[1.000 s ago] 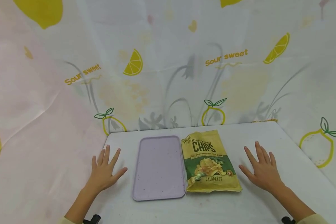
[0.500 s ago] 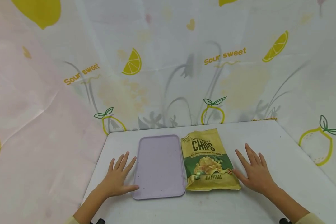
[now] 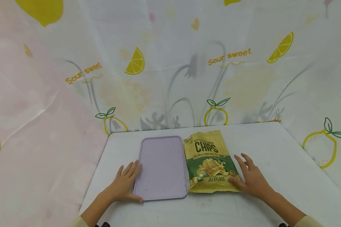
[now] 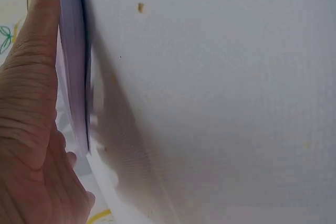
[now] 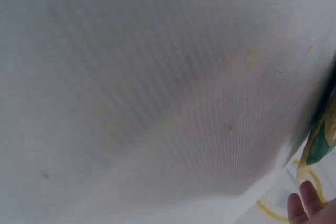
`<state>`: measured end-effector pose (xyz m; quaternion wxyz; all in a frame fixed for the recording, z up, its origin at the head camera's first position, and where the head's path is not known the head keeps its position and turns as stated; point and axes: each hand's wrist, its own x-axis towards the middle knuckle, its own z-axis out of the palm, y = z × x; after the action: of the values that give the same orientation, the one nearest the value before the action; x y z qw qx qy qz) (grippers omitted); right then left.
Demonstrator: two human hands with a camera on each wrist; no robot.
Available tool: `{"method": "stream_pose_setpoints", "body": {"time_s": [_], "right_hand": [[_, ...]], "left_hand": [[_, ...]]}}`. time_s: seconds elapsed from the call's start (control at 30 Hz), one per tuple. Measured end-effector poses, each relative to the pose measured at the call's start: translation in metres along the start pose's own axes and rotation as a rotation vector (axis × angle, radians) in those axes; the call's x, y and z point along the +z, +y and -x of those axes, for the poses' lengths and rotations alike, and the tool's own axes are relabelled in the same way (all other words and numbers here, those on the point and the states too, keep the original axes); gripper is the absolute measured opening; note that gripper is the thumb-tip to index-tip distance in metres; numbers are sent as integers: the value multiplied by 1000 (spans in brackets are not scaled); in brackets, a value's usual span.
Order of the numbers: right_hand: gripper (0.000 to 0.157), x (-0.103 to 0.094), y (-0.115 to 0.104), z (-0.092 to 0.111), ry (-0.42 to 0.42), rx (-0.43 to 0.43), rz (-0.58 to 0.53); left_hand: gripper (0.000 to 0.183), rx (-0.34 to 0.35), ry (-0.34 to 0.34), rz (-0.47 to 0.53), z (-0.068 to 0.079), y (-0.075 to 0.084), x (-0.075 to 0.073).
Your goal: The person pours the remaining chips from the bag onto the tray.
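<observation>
the left hand (image 3: 125,186) is spread at the left side of the tray (image 3: 162,170), fingers straight, the fingertips over its edge and the thumb at its near left corner; whether they press on it, i cannot tell. the right hand (image 3: 251,181) is loosely spread, fingers a little bent along the right side of the bag (image 3: 211,162), its thumb over the near right corner. the purple tray and the yellow and green chips bag lie flat, just beside each other, on the white counter (image 3: 170,214). 2 brown specks (image 4: 140,8) dot it.
</observation>
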<state>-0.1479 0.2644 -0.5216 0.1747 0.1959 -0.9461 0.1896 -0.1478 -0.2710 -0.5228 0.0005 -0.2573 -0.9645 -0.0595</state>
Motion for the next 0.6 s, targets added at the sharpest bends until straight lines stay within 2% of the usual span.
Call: {"method": "stream_pose_setpoints", "body": {"time_s": [0.2,0.33,0.47,0.6], "right_hand": [[88,3,-7,3,-66,56,-40],[89,3,-8,0,-163,142,-205],[85,4,-8,-6,-292,330,-401],[69,4,-11,-11,-358,541,-464]], "left_hand": [[139,-19,-47,56,-3,-1,-2],[139,-22,-38,73,-4,-3,-1],[139,-23,-31,102,-2,-3,2],[138,-16,-40,108,0,-2,5]]}}
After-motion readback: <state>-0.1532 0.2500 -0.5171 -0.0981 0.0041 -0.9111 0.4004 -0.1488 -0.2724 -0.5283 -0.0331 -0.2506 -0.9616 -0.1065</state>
